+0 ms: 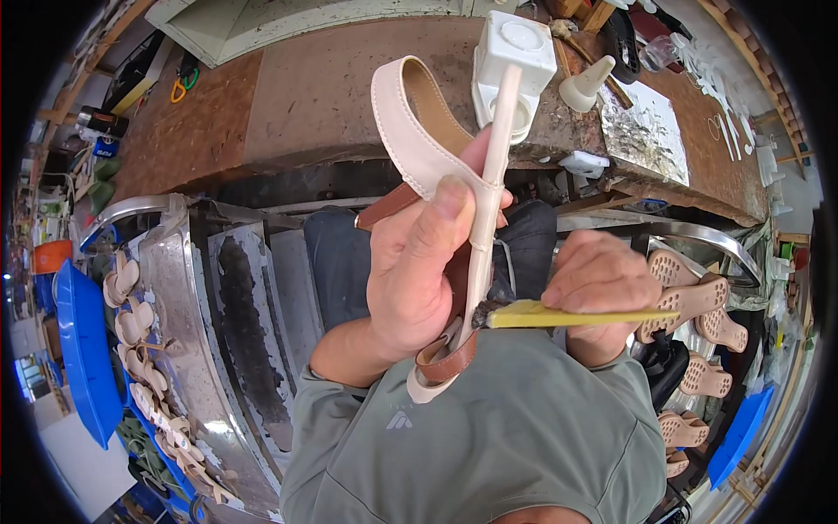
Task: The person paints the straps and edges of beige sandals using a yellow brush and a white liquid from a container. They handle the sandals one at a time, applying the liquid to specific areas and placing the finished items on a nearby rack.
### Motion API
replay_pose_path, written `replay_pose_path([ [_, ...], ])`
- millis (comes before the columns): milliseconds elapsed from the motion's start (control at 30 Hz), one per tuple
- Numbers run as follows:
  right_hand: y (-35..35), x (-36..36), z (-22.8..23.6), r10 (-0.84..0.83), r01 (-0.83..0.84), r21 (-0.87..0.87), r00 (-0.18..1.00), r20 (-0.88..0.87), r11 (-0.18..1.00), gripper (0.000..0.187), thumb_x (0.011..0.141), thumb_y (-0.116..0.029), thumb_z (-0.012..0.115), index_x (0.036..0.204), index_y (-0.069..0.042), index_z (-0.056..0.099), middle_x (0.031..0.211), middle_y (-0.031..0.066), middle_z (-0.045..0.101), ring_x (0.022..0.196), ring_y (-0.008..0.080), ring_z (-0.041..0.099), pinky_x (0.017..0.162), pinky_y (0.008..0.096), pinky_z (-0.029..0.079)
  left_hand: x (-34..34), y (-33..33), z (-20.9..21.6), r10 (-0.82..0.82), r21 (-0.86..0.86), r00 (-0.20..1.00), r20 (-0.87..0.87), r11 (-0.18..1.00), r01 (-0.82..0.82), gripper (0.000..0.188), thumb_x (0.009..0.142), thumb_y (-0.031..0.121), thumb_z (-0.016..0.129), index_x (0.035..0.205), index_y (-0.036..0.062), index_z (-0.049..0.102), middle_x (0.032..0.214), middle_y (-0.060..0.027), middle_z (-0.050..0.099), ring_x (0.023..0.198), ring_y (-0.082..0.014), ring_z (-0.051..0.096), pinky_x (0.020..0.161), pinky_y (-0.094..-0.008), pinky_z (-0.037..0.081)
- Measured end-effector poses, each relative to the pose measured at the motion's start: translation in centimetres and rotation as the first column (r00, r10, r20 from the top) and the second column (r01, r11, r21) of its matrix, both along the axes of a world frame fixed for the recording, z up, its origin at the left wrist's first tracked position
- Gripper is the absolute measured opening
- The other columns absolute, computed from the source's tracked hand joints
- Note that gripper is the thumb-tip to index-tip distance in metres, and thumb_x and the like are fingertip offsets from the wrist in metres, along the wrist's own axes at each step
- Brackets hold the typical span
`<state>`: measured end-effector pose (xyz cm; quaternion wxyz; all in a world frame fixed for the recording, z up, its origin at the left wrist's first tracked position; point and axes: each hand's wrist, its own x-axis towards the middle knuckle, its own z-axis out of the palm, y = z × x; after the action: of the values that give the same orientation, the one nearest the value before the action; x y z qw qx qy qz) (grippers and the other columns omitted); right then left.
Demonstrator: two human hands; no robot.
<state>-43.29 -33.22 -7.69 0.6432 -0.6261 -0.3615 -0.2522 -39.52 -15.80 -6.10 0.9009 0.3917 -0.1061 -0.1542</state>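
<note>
A cream sandal point(408, 140) with brown lining and stitched straps is held up in front of my chest, its thin sole edge turned upward. My left hand point(410, 275) is closed around its middle, thumb on the outside of the strap. Near my body hangs a small brown and cream strap point(452, 360) of the same sandal. My right hand point(604, 275) grips a brush point(567, 314) by its flat yellow handle. The dark bristles meet the sole's edge at its lower end; whether they press on it is hard to tell.
Ahead lies a brown workbench point(305, 96) with a white square container point(524, 48), a cone-shaped nozzle point(587, 85) and a stained sheet point(646, 131). Sandals point(135, 323) line a rack at left; perforated soles point(703, 375) stand at right. Blue trays point(83, 349) flank both sides.
</note>
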Motion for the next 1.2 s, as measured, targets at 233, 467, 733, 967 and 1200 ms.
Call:
replay_pose_path([
  [233,0.6,-0.3,0.5,0.046,-0.042,0.062,0.997,-0.055,0.997,0.018,0.072,-0.012,0.073,0.078,0.004,0.065,0.071,0.0138,0.065,0.057,0.0224,0.062,0.051,0.033,0.046,0.0,0.6,0.0,0.021,-0.036,0.999,0.034,0.999,-0.019,0.047,0.096,0.029,0.042,0.094,-0.0144,0.058,0.134,-0.0245,0.041,0.094,-0.0142,0.051,0.08,-0.0276,0.04],
  [467,0.8,1.2,0.8,-0.097,0.104,0.078,0.991,-0.089,0.992,0.015,0.072,-0.007,0.068,0.08,0.004,0.063,0.07,0.0144,0.064,0.056,0.0235,0.06,0.051,0.0331,0.046,-0.4,0.4,-0.1,0.133,0.026,0.989,0.071,0.99,-0.135,0.049,0.096,0.029,0.036,0.101,-0.0147,0.057,0.113,-0.0202,0.055,0.087,-0.0142,0.054,0.074,-0.0258,0.042],
  [733,0.4,0.6,0.0,0.02,-0.011,-0.065,0.99,0.138,0.998,0.02,0.069,-0.007,0.072,0.083,0.004,0.064,0.075,0.0149,0.066,0.059,0.0234,0.063,0.048,0.0314,0.045,-0.4,0.6,0.2,0.166,0.108,0.986,-0.008,0.98,-0.165,0.049,0.097,0.029,0.035,0.112,-0.0142,0.052,0.098,-0.015,0.058,0.082,-0.0121,0.052,0.071,-0.0258,0.042],
  [967,0.3,2.0,0.5,-0.162,0.162,-0.005,0.987,0.021,0.987,0.014,0.07,-0.003,0.068,0.081,0.004,0.064,0.073,0.0139,0.065,0.058,0.0232,0.061,0.048,0.0314,0.044,-0.9,-0.5,0.5,0.19,0.036,0.98,-0.06,0.981,-0.189,0.05,0.097,0.031,0.035,0.118,-0.0125,0.048,0.099,-0.0138,0.058,0.081,-0.0125,0.054,0.071,-0.0251,0.043],
  [1200,0.7,1.9,1.3,-0.181,0.187,-0.026,0.972,0.15,0.982,0.018,0.064,0.002,0.064,0.082,0.003,0.064,0.074,0.0133,0.065,0.058,0.0241,0.06,0.049,0.0316,0.046,-0.9,0.2,0.5,0.057,0.033,0.996,-0.07,0.998,-0.054,0.051,0.096,0.037,0.035,0.12,-0.0074,0.046,0.097,-0.0149,0.058,0.072,-0.0146,0.058,0.057,-0.0253,0.048],
])
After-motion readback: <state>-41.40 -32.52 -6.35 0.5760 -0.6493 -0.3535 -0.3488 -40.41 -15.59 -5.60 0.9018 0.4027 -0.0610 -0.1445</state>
